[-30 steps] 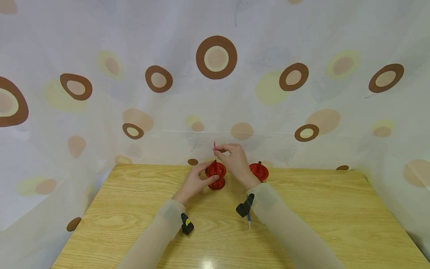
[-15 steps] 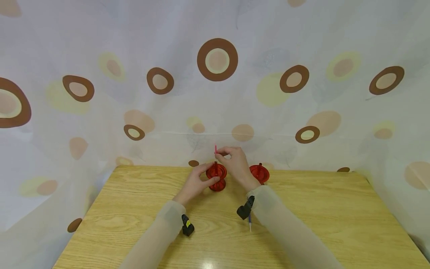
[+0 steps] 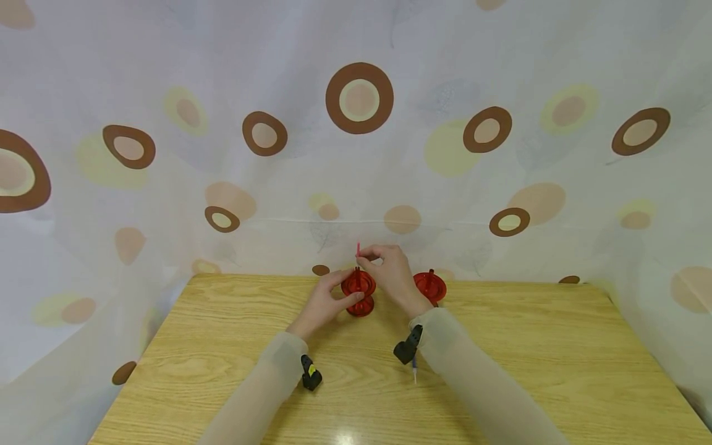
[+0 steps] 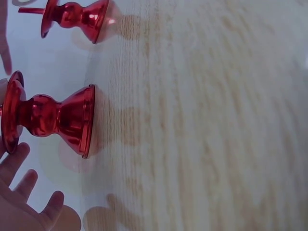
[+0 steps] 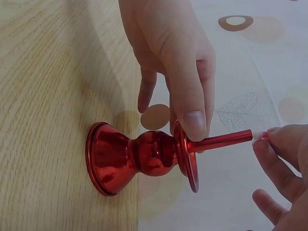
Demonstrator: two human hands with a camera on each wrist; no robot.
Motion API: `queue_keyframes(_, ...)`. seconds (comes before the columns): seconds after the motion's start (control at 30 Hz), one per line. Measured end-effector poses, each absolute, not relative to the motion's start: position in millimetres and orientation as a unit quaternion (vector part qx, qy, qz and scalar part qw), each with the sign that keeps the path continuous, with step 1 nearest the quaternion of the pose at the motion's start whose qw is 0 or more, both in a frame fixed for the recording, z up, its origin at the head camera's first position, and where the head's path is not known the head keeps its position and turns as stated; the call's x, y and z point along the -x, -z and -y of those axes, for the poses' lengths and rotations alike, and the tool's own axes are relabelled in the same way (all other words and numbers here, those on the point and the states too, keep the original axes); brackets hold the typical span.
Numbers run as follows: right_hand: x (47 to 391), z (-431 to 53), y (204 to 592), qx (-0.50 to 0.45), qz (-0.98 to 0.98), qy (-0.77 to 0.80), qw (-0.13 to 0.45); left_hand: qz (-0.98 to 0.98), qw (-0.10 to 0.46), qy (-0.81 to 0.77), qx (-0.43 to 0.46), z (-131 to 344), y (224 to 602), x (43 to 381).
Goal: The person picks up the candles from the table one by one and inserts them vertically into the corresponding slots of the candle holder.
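A shiny red candle holder [image 3: 361, 306] stands upright on the table, with a dish round its tall thin stem. My left hand [image 3: 328, 301] holds that dish, thumb on the near side and a finger at the far rim. Above the stem, my right hand [image 3: 392, 272] pinches a slim pink candle [image 3: 358, 249] between thumb and fingertips. In the right wrist view the candle's white end [image 5: 257, 135] meets the stem's top [image 5: 248, 135]; how far inside it sits, I cannot tell. A second red candle holder [image 3: 429, 286] stands to the right, partly behind my right wrist.
On the wooden table [image 3: 528, 346] lies a thin blue stick with a white tip [image 3: 414, 368], partly hidden by the right wrist camera [image 3: 408, 347]. A patterned cloth wall [image 3: 356, 167] rises close behind the candle holders.
My right hand has lowered the pink candle slightly, closing the gap to the stem's top. The left hand keeps its hold on the dish. The head view has shifted a little.
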State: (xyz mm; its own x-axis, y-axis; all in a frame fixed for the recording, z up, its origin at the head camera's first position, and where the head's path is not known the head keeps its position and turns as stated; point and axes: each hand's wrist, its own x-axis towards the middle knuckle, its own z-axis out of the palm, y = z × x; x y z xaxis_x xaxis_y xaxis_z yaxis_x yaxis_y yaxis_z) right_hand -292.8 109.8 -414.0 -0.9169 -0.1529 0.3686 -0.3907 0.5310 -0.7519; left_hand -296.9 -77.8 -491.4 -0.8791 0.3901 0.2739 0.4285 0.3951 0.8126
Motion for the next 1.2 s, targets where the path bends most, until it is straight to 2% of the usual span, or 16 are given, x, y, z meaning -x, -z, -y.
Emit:
queue_keyframes(0.73,291.6,-111.5,416.4,-0.155,0.871,-0.453,0.112,0.833,0.029,0.494,0.248,77.6,491.1,295.7)
queue_keyframes(1.2,290.7,-111.0,417.2,-0.163,0.875,-0.438,0.126,0.834,0.021,0.495,0.244,78.5,490.0,295.7)
